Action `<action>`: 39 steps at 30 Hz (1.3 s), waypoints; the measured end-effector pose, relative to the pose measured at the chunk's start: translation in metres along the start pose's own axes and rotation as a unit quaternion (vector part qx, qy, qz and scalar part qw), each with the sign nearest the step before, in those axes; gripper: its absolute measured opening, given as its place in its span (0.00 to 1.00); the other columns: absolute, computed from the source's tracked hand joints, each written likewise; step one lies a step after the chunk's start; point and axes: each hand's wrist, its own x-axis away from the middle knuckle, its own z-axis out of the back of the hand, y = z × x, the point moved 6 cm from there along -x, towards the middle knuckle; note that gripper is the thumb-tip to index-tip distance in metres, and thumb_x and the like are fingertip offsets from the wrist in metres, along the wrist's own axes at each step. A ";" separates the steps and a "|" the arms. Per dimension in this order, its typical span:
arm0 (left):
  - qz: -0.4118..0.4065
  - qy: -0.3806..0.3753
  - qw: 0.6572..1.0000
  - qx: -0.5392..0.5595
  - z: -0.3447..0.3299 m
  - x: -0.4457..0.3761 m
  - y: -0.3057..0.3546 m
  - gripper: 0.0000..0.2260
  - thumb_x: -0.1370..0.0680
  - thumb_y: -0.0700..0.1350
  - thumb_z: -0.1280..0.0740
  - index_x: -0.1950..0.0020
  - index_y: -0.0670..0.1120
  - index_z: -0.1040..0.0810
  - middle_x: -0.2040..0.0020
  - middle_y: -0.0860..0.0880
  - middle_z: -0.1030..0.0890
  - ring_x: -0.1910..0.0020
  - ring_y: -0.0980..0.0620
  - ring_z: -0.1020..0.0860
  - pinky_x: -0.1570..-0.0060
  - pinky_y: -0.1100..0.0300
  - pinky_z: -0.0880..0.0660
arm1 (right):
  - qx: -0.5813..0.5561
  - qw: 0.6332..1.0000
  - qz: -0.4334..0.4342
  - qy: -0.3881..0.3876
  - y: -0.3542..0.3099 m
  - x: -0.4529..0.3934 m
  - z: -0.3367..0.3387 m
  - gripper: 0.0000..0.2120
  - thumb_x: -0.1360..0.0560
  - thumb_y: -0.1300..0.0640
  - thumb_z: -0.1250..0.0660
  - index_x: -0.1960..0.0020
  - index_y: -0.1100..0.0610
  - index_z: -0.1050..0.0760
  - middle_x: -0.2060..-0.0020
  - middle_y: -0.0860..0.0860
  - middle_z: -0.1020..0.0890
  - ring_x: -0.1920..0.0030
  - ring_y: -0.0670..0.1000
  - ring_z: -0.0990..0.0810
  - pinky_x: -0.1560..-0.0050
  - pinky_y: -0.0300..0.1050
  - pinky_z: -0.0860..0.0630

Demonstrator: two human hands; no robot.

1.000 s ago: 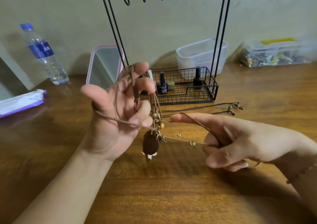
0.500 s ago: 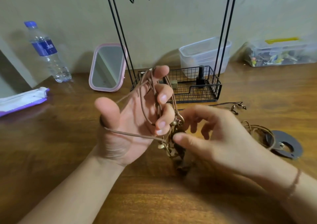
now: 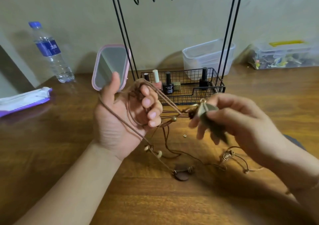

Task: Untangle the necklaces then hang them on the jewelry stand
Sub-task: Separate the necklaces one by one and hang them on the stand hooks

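The tangled brown cord necklaces (image 3: 165, 107) now stretch taut, running sideways between the hands, where before they bunched close. The left hand (image 3: 126, 119) curls its fingers round the looped cords; the right hand (image 3: 231, 121) pinches a flat metal pendant (image 3: 206, 111), blurred. Loose strands and a dark wooden disc pendant (image 3: 181, 174) lie on the wooden table (image 3: 51, 155) below both hands. The black wire jewelry stand (image 3: 183, 86) sits beyond them.

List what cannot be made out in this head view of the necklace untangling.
- Jewelry stand: its top bar is cut off by the upper frame edge; only the hooks show.
- Pendant pinched in the right hand: motion blur and the fingers hide its shape.
- Brown cords wound over the left hand: how many necklaces they are cannot be told.
- Clear box contents: too small and blurred.
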 end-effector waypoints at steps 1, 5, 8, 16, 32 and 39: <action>-0.008 0.004 1.000 -0.007 -0.002 -0.002 0.001 0.19 0.26 0.60 0.36 0.55 0.44 0.24 0.61 0.45 0.28 0.62 0.46 0.29 0.64 0.55 0.26 | -0.034 0.999 0.013 0.018 -0.004 0.000 0.007 0.09 0.27 0.61 0.38 0.64 0.54 0.23 0.59 0.63 0.16 0.63 0.61 0.19 0.71 0.45 0.28; -0.008 0.027 0.997 -0.067 -0.007 -0.001 0.000 0.16 0.26 0.55 0.36 0.56 0.44 0.17 0.57 0.43 0.21 0.59 0.45 0.22 0.58 0.53 0.23 | -0.070 0.997 0.028 0.035 -0.009 -0.001 0.023 0.03 0.34 0.59 0.35 0.65 0.57 0.23 0.58 0.68 0.18 0.60 0.64 0.21 0.68 0.48 0.26; 0.034 0.064 0.991 -0.114 0.001 -0.002 -0.003 0.16 0.26 0.52 0.36 0.45 0.44 0.19 0.53 0.43 0.17 0.57 0.45 0.18 0.59 0.53 0.21 | -0.089 0.995 0.034 0.033 -0.014 -0.001 0.029 0.04 0.35 0.61 0.37 0.66 0.58 0.25 0.58 0.67 0.20 0.58 0.70 0.24 0.66 0.50 0.25; 0.109 0.216 0.950 -0.199 0.033 0.001 -0.002 0.20 0.23 0.33 0.49 0.49 0.42 0.17 0.56 0.46 0.16 0.59 0.46 0.20 0.59 0.50 0.22 | -0.155 0.987 0.042 -0.012 -0.014 -0.002 0.024 0.11 0.38 0.53 0.26 0.63 0.59 0.24 0.63 0.62 0.20 0.56 0.65 0.18 0.63 0.51 0.21; -0.041 -0.141 0.845 -0.514 -0.031 0.015 -0.019 0.21 0.31 0.35 0.39 0.40 0.47 0.23 0.46 0.49 0.17 0.40 0.50 0.22 0.39 0.54 0.26 | -0.316 0.948 0.037 0.006 -0.014 -0.004 0.019 0.09 0.35 0.58 0.31 0.59 0.61 0.28 0.56 0.59 0.18 0.51 0.61 0.17 0.60 0.45 0.21; -0.039 -0.084 0.770 -0.631 -0.023 0.010 -0.026 0.16 0.25 0.42 0.28 0.41 0.57 0.24 0.51 0.59 0.18 0.47 0.61 0.21 0.46 0.64 0.24 | -0.303 0.952 0.027 0.030 -0.014 -0.003 0.020 0.05 0.35 0.58 0.37 0.63 0.59 0.25 0.62 0.55 0.17 0.53 0.60 0.16 0.61 0.44 0.21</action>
